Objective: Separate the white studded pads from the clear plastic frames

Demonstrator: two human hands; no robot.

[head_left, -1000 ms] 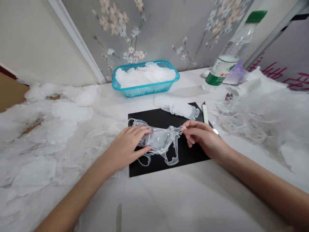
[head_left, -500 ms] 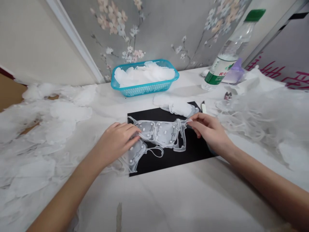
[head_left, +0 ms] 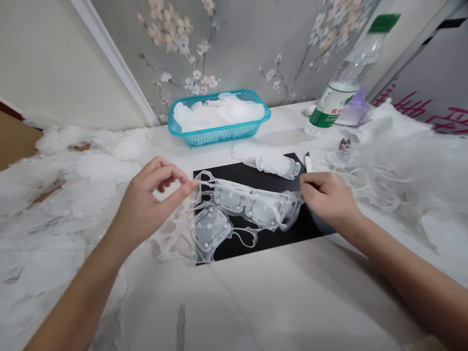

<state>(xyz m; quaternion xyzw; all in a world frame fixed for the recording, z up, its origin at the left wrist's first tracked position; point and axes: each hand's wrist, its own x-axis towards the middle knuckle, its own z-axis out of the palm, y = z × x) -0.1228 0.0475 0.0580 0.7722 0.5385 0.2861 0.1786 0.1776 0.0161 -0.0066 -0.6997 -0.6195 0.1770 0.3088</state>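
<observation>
Over a black mat (head_left: 234, 251), a translucent moulded sheet (head_left: 252, 204) with two rounded panels and thin looping edge strips is stretched between my hands. My left hand (head_left: 153, 200) pinches a thin strip at its left end between thumb and forefinger. On the right, my right hand (head_left: 329, 200) is closed on the sheet's other end. Below the left end lies a separate translucent panel (head_left: 212, 226) with small white studs, partly off the mat. A frosted white piece (head_left: 272, 165) rests along the mat's far edge.
Behind the mat stands a blue basket (head_left: 219, 136) full of white pieces. A water bottle (head_left: 332, 102) with a green cap is at the back right, near a small pale-handled tool (head_left: 307, 162). Heaps of translucent pieces lie left (head_left: 47, 234) and right (head_left: 413, 180).
My left hand has lifted off the sheet and moved up and left, pulling a strip. My right hand has closed tighter and shifted slightly right. The sheet has moved right and bunched at that end.
</observation>
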